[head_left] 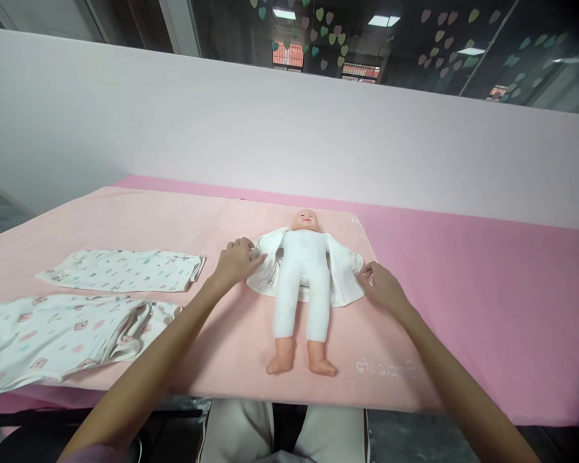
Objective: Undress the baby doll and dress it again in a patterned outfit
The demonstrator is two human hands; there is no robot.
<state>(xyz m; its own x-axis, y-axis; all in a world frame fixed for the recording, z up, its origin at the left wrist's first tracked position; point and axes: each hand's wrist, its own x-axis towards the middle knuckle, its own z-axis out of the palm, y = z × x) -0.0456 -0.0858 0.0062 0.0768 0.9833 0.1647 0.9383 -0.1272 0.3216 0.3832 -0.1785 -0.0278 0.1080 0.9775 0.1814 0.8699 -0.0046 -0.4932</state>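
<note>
A baby doll [305, 247] lies on its back, its head toward the wall and its bare feet toward me. Its body and legs are white. Spread open under it is a white baby jacket [342, 283], with the doll's arms in the sleeves. My left hand [236, 262] is closed around the end of the sleeve on the left, thumb and fingers on either side. On the opposite side, my right hand [379, 283] pinches the other sleeve's cuff. The doll's own hands are mostly hidden by the cuffs and my fingers.
Two folded, printed white baby garments lie at the left: a smaller one [125, 270] farther back and a larger one [53, 334] nearer. A peach mat [212, 360] covers part of the pink tabletop [463, 289]. A white partition [289, 128] stands behind.
</note>
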